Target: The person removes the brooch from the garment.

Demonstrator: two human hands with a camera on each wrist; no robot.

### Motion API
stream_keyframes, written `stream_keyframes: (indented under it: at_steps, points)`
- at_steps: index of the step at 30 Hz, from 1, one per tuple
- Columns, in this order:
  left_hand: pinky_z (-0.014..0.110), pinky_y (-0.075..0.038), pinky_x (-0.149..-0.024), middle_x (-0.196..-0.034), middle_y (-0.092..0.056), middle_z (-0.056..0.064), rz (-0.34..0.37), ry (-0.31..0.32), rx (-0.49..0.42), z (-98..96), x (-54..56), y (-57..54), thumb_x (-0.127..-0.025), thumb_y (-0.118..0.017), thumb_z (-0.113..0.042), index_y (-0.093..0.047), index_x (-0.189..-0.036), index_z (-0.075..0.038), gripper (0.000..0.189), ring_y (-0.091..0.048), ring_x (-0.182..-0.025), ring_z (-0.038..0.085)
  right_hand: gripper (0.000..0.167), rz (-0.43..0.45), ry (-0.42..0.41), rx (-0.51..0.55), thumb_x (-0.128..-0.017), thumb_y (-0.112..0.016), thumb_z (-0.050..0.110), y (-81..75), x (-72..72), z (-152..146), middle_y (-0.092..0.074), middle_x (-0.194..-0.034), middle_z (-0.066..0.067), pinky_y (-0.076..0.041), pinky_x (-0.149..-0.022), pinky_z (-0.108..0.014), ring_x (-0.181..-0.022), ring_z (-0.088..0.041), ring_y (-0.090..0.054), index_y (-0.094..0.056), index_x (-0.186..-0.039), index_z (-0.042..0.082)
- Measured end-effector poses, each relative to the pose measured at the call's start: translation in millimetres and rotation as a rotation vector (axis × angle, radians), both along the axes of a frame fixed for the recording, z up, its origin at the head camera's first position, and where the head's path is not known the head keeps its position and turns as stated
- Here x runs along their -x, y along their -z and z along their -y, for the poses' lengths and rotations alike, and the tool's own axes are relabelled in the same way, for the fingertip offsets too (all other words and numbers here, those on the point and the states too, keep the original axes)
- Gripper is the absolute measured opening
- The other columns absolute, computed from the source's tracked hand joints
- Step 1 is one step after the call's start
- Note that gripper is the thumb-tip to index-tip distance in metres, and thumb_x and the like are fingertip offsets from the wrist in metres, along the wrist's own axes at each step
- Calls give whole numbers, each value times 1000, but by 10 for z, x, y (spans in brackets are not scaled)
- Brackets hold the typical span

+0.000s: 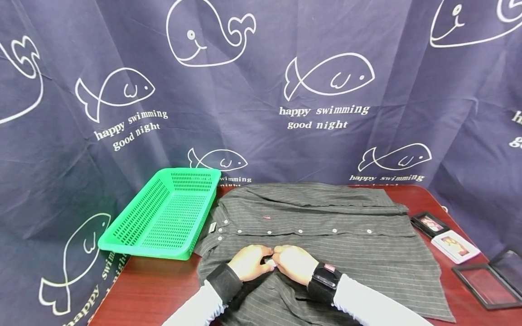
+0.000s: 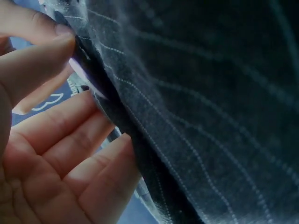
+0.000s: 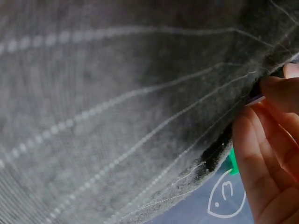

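A dark grey, pinstriped button-up shirt [image 1: 350, 253] lies spread on the table, its row of white buttons running across it. Over its lower middle, my left hand [image 1: 250, 262] and right hand [image 1: 294, 264] meet fingertip to fingertip. A small white piece [image 1: 270, 262] shows between them. In the left wrist view, my left thumb and index finger pinch the shirt's edge [image 2: 135, 126] beside a pale, flat, button-like disc [image 2: 86, 78]. My right fingers [image 3: 252, 135] pinch the same edge from the other side, partly hiding that disc.
A green plastic basket [image 1: 163, 249] stands at the table's left. Along the right edge lie a black-framed picture [image 1: 430, 223], a white-framed picture [image 1: 454, 246] and an open black frame-like case [image 1: 489, 285]. A printed blue curtain [image 1: 261, 95] hangs behind the red-brown table [image 1: 151, 285].
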State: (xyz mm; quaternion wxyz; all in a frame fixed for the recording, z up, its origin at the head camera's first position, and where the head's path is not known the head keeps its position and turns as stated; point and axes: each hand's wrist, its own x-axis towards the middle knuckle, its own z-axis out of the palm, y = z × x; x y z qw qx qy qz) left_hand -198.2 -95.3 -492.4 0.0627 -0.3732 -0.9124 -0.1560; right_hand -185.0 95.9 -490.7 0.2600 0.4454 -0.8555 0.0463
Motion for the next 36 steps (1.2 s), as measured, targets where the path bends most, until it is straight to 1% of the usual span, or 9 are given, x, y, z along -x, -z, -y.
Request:
stream_keyframes:
  at_steps: [4, 7, 11, 15, 18, 24, 27, 30, 36]
  points:
    - [27, -53, -75, -95, -74, 0, 22, -15, -10, -8, -45, -66, -79, -77, -24, -71, -103, -10, 28, -69, -87, 14, 23, 25, -25, 42, -67, -80, 11, -2, 18, -10, -55, -71, 6, -45, -58, -25, -63, -11, -55, -57, -67, 18]
    - [25, -53, -74, -94, -73, 0, 36, -25, -19, -15, -54, -73, -78, -78, -24, -71, -102, -11, 29, -68, -85, 12, 24, 58, -31, 62, -68, -80, 11, 9, 33, -16, -54, -70, 7, -43, -57, -25, -62, -10, -53, -57, -67, 18]
    - [25, -53, -75, -96, -73, -1, 44, -50, -34, -11, -30, -50, -78, -79, -26, -71, -103, -12, 30, -68, -87, 11, 22, 145, -29, 114, -70, -78, 8, 6, 54, -29, -54, -71, 8, -42, -57, -20, -62, -6, -50, -59, -69, 18]
    - [29, -54, -82, -101, -73, 3, 41, -80, -68, 5, 2, -60, -78, -78, -26, -71, -106, -9, 33, -69, -95, 15, 18, 233, -22, 194, -73, -76, 6, -18, 72, -54, -55, -73, 8, -41, -57, -16, -63, -2, -49, -61, -73, 16]
    - [30, -54, -84, -103, -73, 4, 37, -99, -90, 18, 25, -73, -79, -78, -25, -72, -105, -8, 32, -69, -97, 17, 16, 300, -18, 242, -74, -75, 5, -26, 91, -75, -56, -73, 7, -42, -58, -15, -64, -1, -49, -62, -75, 14]
    - [25, -52, -74, -90, -70, -3, 43, -107, -132, 32, 35, -99, -77, -77, -22, -72, -92, -14, 18, -64, -83, 8, 11, 491, 4, 339, -78, -73, 5, -54, 114, -100, -61, -74, 6, -45, -62, -15, -68, 1, -54, -65, -77, 12]
    - [23, -49, -69, -85, -68, -5, 47, -109, -143, 24, 32, -102, -75, -77, -21, -71, -88, -15, 15, -60, -77, 6, 10, 563, 21, 380, -79, -73, 5, -65, 115, -107, -63, -74, 6, -46, -62, -17, -69, 1, -55, -66, -78, 13]
    - [24, -48, -68, -82, -67, -4, 42, -108, -146, 15, 30, -109, -75, -77, -19, -71, -86, -14, 13, -59, -75, 6, 10, 600, 36, 405, -80, -73, 6, -65, 121, -114, -64, -73, 7, -45, -62, -17, -69, 2, -54, -67, -77, 14]
    - [20, -45, -62, -77, -66, -7, 29, -122, -158, 10, 51, -76, -78, -76, -14, -71, -81, -16, 6, -54, -68, 1, 10, 624, 44, 428, -80, -73, 7, -70, 124, -119, -66, -73, 6, -45, -63, -19, -69, 3, -56, -67, -76, 14]
